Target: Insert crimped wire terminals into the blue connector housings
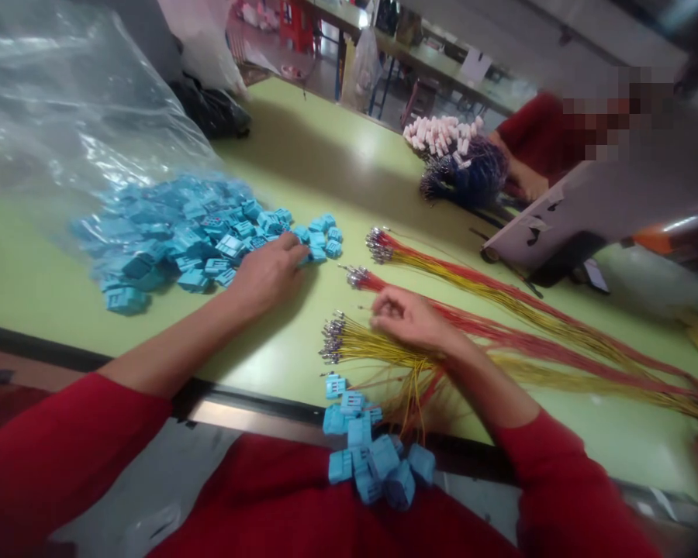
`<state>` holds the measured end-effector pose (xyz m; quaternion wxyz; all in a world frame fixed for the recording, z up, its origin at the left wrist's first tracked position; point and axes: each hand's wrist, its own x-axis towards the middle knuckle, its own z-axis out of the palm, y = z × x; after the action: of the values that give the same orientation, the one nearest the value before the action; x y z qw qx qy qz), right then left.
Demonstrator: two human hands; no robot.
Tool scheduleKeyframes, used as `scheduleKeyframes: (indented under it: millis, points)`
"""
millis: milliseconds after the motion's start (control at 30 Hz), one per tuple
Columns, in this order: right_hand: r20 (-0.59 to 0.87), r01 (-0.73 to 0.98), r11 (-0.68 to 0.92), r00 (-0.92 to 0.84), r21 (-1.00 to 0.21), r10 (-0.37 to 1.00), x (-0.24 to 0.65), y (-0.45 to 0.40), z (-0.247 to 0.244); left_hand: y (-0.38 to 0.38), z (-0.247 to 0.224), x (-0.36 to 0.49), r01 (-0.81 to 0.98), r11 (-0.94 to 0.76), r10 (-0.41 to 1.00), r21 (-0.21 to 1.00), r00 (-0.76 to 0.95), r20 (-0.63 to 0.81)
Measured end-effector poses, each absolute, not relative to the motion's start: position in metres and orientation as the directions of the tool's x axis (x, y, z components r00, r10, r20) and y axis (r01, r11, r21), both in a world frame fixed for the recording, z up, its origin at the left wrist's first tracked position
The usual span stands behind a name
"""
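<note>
Left hand (271,273) resting half-closed against blue connectors (191,242) on green tabletop (302,147) | right hand (410,319) curling over red-yellow wires (517,333); grip cannot be told

the left hand (267,273) lies palm down, fingers reaching forward and slightly bent, its bare forearm (174,349) angling up from a red sleeve (63,434). the right hand (410,319) curls loosely, fingers folded toward the palm, wrist bent, its bare forearm (488,387) running down into a second red sleeve (558,488).
</note>
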<state>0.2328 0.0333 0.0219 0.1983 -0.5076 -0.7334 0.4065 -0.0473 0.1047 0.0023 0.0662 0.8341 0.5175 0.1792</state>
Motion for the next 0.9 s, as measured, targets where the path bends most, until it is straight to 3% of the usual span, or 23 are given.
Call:
scheduleKeyframes:
  millis: [167, 333, 500, 667, 767, 900]
  points:
    - [-0.128, 0.597, 0.221, -0.485, -0.771, 0.865, 0.230, 0.023, 0.014, 0.105, -0.001, -0.046, 0.854, -0.383, 0.922, 0.351, 0.332, 0.198]
    - [-0.154, 0.456, 0.042, -0.384, -0.889, 0.910, 0.229, 0.013, 0.020, 0.096, 0.007, -0.051, 0.790, -0.399, 0.916, 0.464, 0.324, 0.236]
    - [-0.157, 0.317, -0.040, -0.352, -0.948, 0.923, 0.219, 0.007, 0.029, 0.059, 0.014, -0.048, 0.521, -0.301, 0.941, 0.799, 0.299, 0.160]
    - [-0.077, 0.337, 0.053, -0.362, -0.940, 0.929, 0.208, 0.004, 0.036, 0.019, 0.005, -0.034, 0.190, -0.061, 0.942, 0.980, 0.335, -0.007]
    - [0.035, 0.399, 0.176, -0.336, -0.900, 0.941, 0.207, -0.002, 0.042, 0.003, 0.002, -0.027, 0.056, 0.033, 0.937, 0.998, 0.345, -0.051]
    - [0.232, 0.509, 0.405, -0.369, -0.760, 0.900, 0.210, -0.008, 0.045, -0.007, 0.006, -0.022, -0.015, 0.077, 0.936, 0.997, 0.345, -0.067]
